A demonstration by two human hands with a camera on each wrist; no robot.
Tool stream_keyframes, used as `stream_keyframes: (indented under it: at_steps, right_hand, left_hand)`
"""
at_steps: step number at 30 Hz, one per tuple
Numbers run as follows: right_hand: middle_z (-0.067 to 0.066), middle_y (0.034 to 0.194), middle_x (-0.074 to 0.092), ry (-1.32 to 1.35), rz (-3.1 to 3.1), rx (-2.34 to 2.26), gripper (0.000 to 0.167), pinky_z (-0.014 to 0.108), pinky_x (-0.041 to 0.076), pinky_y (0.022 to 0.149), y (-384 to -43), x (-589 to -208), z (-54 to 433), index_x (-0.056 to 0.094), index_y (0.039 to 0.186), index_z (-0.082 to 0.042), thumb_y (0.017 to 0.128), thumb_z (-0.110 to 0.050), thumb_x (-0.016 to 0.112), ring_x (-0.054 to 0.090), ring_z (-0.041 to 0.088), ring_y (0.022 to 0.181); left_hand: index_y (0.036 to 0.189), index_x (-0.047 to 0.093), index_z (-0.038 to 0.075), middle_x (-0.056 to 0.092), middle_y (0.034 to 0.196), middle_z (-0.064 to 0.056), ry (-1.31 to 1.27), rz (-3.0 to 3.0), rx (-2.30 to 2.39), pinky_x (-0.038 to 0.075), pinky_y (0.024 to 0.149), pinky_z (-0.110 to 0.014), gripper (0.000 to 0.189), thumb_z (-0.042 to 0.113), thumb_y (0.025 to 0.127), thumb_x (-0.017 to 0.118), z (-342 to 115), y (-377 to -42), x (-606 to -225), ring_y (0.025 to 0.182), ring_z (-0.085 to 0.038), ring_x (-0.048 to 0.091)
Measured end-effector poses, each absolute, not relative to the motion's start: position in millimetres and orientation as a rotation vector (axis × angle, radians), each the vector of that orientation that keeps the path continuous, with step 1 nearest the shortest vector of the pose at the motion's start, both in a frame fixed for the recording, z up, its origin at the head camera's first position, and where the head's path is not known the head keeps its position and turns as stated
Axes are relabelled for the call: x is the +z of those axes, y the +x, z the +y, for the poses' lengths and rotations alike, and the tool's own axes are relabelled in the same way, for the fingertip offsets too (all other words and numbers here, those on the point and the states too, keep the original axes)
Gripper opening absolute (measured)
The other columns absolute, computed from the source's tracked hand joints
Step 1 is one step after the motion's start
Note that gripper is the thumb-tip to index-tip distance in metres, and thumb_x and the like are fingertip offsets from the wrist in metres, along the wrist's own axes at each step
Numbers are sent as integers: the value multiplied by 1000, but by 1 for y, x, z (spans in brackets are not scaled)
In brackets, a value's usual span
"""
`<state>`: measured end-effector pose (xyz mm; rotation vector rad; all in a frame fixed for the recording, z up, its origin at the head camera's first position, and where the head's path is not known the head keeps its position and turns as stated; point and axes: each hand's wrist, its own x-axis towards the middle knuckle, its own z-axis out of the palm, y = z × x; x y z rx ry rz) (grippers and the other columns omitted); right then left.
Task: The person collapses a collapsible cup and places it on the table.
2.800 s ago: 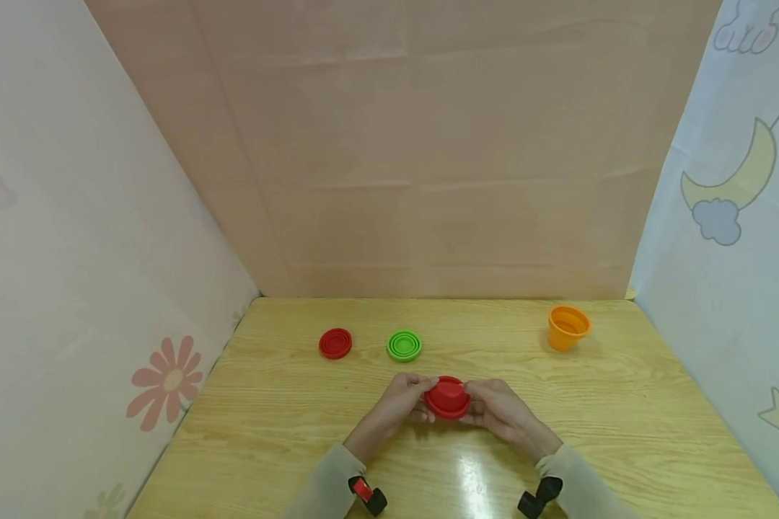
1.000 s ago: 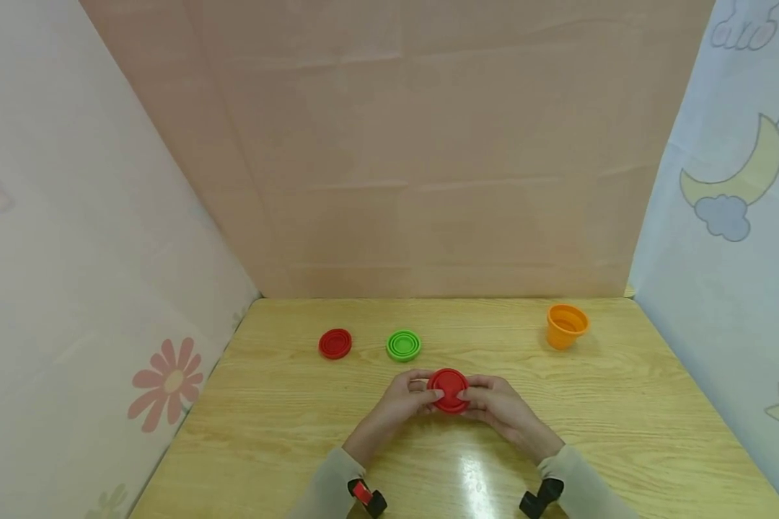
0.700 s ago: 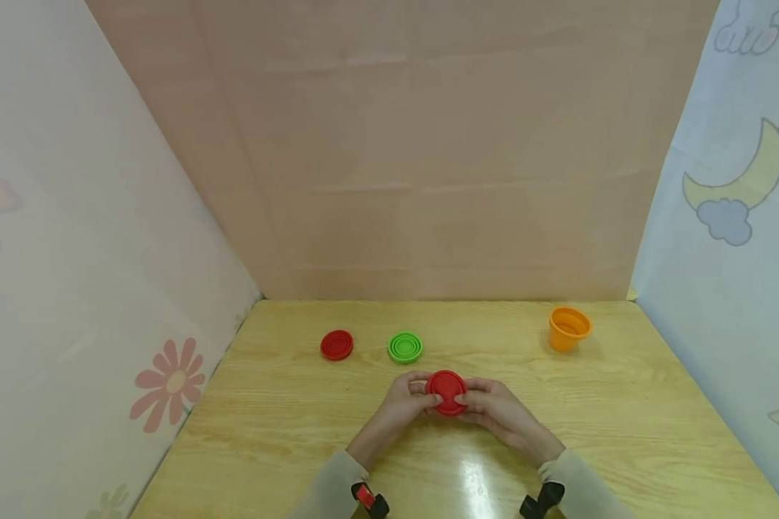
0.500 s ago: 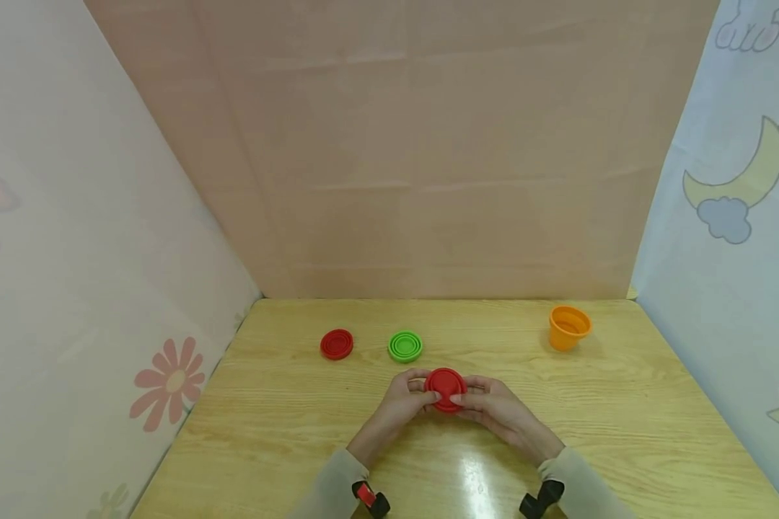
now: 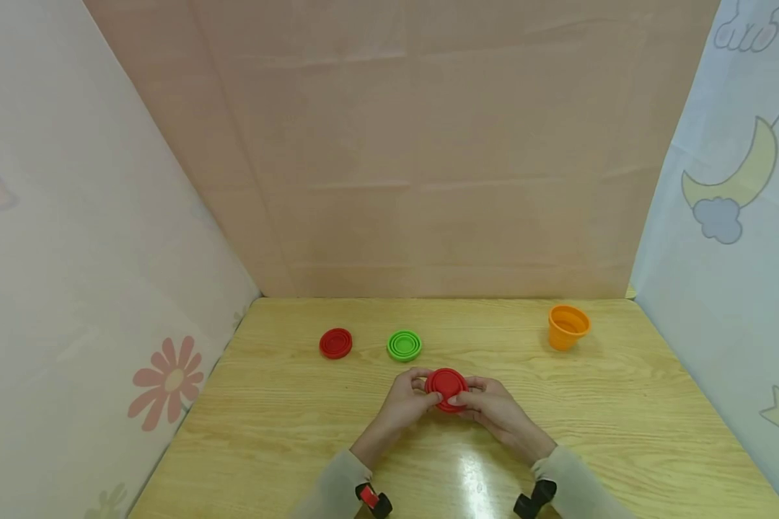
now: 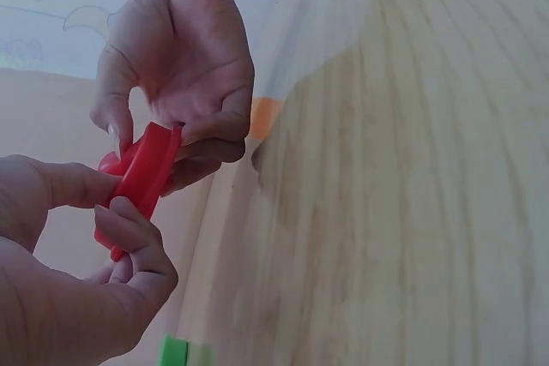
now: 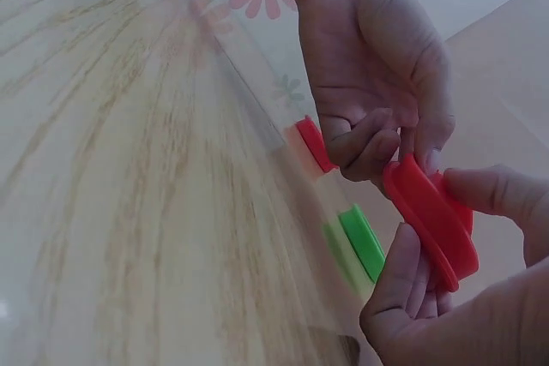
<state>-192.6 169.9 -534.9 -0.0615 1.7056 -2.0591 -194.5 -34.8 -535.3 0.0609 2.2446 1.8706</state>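
Both hands hold a red collapsible cup (image 5: 446, 380) above the table, in front of the green one. Its round base faces the head camera. My left hand (image 5: 404, 398) pinches the left side, thumb on the base and fingers behind the rim. On the right side my right hand (image 5: 498, 412) grips it likewise. Seen edge-on in the left wrist view, the cup (image 6: 147, 167) is nearly flat, with a small part bulging past its thick rim band. The right wrist view shows the same red cup (image 7: 433, 225) tilted between both hands' fingertips.
On the wooden table (image 5: 266, 432), a flattened dark red cup (image 5: 335, 344) lies at back left, with a flattened green cup (image 5: 405, 346) to its right. An expanded orange cup (image 5: 568, 328) stands upright at back right. Printed cloth walls rise on both sides.
Since the earliest frame the thumbs have moved from the upper rim onto the base, and the cup has tipped to show its base. Over the last half second the hands have barely moved.
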Motion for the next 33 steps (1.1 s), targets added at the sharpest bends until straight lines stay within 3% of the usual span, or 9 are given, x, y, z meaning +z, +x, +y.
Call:
stream_keyframes:
  at_steps: [8, 25, 33]
  right_hand:
    - [2, 107, 73, 5, 1802, -2041, 46, 22, 60, 77, -192, -538, 165, 54, 130, 11, 91, -5, 73, 71, 10, 92]
    - [5, 102, 75, 83, 1887, -2029, 54, 24, 62, 75, -190, -536, 161, 50, 135, 13, 87, -1, 70, 72, 12, 88]
    - [4, 113, 73, -74, 1704, -2029, 48, 27, 63, 89, -197, -538, 173, 50, 136, 14, 93, 0, 67, 72, 12, 101]
  left_hand:
    - [126, 67, -1, 68, 92, -9, 89, 2307, 1841, 53, 64, -22, 42, 0, 86, 78, -34, -191, -537, 78, -14, 61]
    - [126, 70, 5, 70, 92, -5, 165, 2357, 1769, 54, 64, -21, 39, 7, 89, 81, -39, -190, -539, 78, -11, 66]
    - [132, 68, 3, 69, 94, -8, 130, 2091, 1893, 64, 74, -26, 44, 6, 90, 79, -43, -194, -536, 78, -12, 70]
